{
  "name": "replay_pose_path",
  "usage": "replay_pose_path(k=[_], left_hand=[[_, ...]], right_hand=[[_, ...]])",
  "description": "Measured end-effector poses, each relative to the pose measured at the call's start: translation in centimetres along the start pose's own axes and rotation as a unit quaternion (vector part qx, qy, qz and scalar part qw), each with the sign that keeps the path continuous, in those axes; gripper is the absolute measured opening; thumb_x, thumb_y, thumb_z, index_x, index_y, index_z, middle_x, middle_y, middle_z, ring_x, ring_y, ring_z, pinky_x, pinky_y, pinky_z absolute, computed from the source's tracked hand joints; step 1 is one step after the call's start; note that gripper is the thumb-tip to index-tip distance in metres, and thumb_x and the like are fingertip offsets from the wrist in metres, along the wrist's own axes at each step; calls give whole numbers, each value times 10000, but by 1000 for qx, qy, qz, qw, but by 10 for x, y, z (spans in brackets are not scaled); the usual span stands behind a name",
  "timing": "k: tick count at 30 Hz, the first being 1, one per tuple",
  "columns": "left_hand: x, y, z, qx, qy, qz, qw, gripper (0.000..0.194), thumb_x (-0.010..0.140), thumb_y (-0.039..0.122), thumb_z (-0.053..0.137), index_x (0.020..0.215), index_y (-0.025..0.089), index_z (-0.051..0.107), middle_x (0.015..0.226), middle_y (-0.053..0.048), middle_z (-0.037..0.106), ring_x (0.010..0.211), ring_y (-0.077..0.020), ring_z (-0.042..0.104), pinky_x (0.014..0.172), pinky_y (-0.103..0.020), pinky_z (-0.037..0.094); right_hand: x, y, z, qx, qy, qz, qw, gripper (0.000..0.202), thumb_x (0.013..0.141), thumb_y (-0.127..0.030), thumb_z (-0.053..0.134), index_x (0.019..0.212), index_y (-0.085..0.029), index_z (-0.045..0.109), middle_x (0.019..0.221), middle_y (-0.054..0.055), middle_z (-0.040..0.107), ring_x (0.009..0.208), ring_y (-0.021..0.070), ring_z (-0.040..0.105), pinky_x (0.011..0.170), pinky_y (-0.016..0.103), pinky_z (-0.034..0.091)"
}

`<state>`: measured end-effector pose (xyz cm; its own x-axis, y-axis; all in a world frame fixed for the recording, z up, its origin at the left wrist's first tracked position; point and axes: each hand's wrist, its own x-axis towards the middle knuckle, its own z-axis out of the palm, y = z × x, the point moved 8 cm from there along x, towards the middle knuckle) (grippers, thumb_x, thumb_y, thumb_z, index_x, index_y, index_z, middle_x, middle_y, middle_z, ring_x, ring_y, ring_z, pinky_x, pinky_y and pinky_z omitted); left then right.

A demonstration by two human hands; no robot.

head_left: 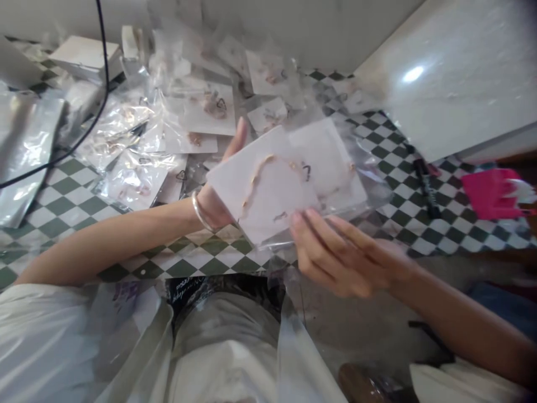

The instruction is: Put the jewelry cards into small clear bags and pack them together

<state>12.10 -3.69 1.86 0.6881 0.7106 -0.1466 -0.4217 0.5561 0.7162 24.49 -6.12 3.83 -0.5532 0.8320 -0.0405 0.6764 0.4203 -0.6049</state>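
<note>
A white jewelry card (277, 201) with a thin chain and gold-coloured beads is held up over the table's front edge. My left hand (218, 201), a silver bangle at its wrist, grips this card from behind, thumb up at its top edge; the other fingers are hidden. Overlapping it on the right is a clear plastic bag (375, 184) with a second white card (331, 151) and a chain in it. My right hand (335, 252) pinches the bag's lower edge, fingertips against the card. Whether the first card lies inside the bag or over it, I cannot tell.
Several bagged jewelry cards (205, 106) lie heaped at the back of the checkered tablecloth (235, 263). A stack of white cards (84, 56) stands at the back left, near a hanging black cable (104, 73). To the right are a black marker (425, 187), a pink item (489, 193) and a white panel (457, 84).
</note>
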Motion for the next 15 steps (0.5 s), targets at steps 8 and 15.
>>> replay_pose_path(k=[8,15], left_hand=[[-20,-4,-43,17,96,-27,995,867,996,584,-11,1092,76,685,844,-94,714,1099,-266,660,901,-358,524],[-17,3,-73,171,59,3,983,691,802,391,740,1418,177,511,1100,-84,701,1007,-245,694,832,-320,583]], right_hand=[[5,-32,31,-46,-109,-51,992,128,867,-358,616,850,-370,743,1269,-109,508,1134,250,624,683,313,658],[4,-26,41,-83,-114,-82,987,239,977,-337,478,1014,-385,709,1364,-124,438,1273,199,558,985,411,599]])
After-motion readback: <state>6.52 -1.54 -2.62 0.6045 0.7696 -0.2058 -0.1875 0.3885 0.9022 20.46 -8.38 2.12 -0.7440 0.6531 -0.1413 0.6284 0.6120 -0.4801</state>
